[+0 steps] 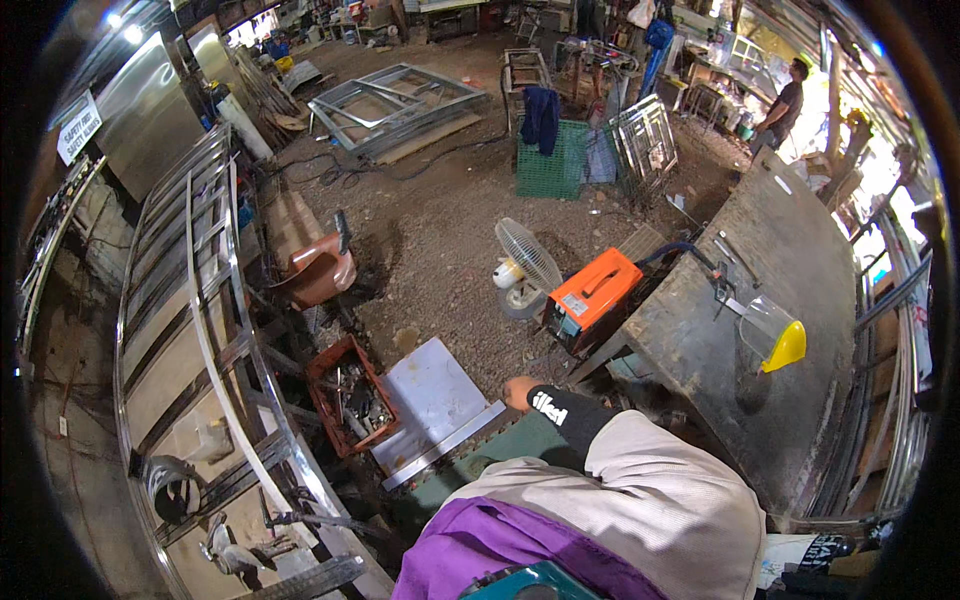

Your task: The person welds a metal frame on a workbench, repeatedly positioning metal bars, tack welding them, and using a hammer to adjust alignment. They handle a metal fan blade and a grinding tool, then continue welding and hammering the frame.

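Observation:
My right hand (519,391) reaches out past my grey-trousered knee, its wrist in a black sleeve with white lettering. The fingers look curled downward, and whatever they may hold is hidden. Just left of the hand ends a narrow pale metal strip (445,445), which lies along the near edge of a flat grey sheet (432,385). Green board-like material (520,447) shows beneath my arm and beside my knees. Outside the picture is my left hand. Purple cloth (500,545) covers my lap.
A red crate of metal parts (347,398) stands left of the sheet. Beyond are a white fan (526,262) and an orange welding machine (594,300). A metal table (700,370) at right bears a yellow face shield (783,347). Metal frames (195,270) line the left; one person (788,108) stands far right.

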The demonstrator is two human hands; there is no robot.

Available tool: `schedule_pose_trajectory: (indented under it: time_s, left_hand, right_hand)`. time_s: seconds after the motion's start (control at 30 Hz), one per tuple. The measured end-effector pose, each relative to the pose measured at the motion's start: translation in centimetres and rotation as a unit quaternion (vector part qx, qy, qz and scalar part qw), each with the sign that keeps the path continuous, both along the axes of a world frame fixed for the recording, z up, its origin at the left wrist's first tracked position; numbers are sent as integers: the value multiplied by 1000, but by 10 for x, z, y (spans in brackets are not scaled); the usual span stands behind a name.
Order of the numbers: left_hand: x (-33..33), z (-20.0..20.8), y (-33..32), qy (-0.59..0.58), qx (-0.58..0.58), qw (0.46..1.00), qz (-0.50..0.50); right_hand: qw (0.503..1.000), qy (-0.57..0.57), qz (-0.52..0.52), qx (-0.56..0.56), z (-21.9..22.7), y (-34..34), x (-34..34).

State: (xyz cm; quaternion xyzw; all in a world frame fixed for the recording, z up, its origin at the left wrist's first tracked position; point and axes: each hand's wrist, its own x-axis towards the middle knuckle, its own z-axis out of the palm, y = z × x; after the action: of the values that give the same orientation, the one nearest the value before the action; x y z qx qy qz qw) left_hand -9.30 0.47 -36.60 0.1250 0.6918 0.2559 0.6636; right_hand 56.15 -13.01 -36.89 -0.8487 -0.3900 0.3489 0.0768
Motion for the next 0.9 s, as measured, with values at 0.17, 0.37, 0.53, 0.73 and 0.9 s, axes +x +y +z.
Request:
schedule_pose_trajectory:
  time_s: [0.17, 0.37, 0.53, 0.73, 0.9]
  left_hand:
    - [-26, -8, -9, -30, 7, 998, 61]
    - [-167, -10, -202, -231, 38, 947, 220]
    - [-129, -12, -212, 11, 152, 878, 454]
    - [-107, 9, -231, 93, 87, 886, 446]
    - [-119, -39, -236, 141, 111, 894, 411]
  right_hand:
    - [987, -18, -5, -159, -16, -62, 61]
    - [980, 0, -2, -200, -55, -136, 29]
    - [985, 25, 29, -170, -107, -132, 3]
    - [982, -38, 166, -78, -59, 20, -53]
    - [961, -93, 230, 120, -50, 126, -101]
